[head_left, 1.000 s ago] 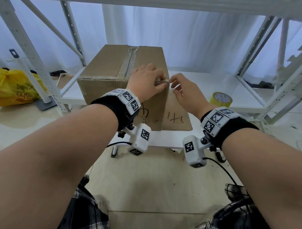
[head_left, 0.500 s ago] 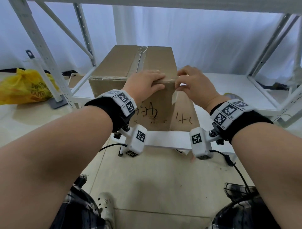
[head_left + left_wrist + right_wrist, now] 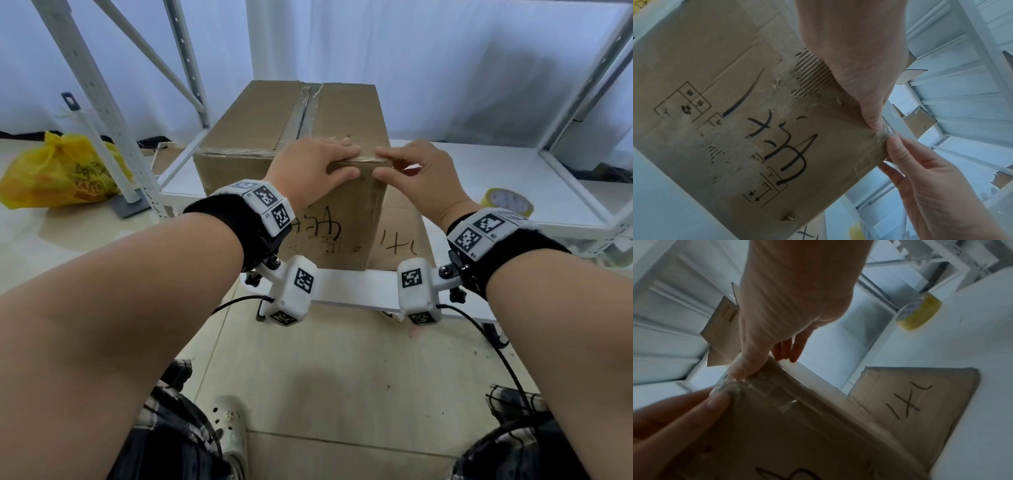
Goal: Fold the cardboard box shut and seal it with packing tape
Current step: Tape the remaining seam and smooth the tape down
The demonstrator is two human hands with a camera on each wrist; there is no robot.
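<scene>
Brown box [image 3: 260, 137]; yellow tape roll [image 3: 509, 202]; yellow bag [image 3: 65, 171].

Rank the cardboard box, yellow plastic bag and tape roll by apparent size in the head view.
1. cardboard box
2. yellow plastic bag
3. tape roll, partly hidden behind the right wrist

A low white shelf [image 3: 445, 178] crosses the middle of the frame. On it stand the closed cardboard box [image 3: 274, 137] at centre, a flat cardboard sheet [image 3: 400, 236] just right of it, and a yellow tape roll [image 3: 507, 202] at right.
</scene>
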